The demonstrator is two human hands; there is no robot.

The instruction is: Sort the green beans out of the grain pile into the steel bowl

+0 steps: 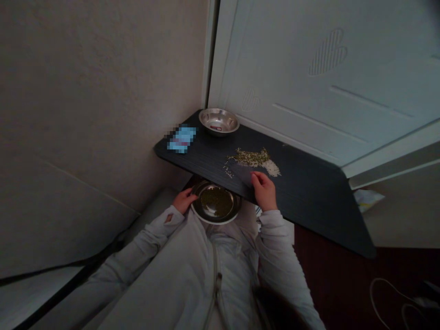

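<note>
A shallow metal bowl sits at my lap, just below the table's near edge. Small green grains, like mung beans, lie in it. My left hand grips the bowl's left rim, thumb over the edge. On the dark table is a spread pile of mixed green and white grains, with whiter ones at its right end. My right hand is closed in a pinch over the near edge, close to the pile. A faint dark flat patch shows beside its fingertips; what they hold is unclear.
A second metal bowl with a small red label inside stands at the table's back left. Left of it lies a blurred light-blue item. A wall borders the left, a white door the back. A white cable lies on the floor.
</note>
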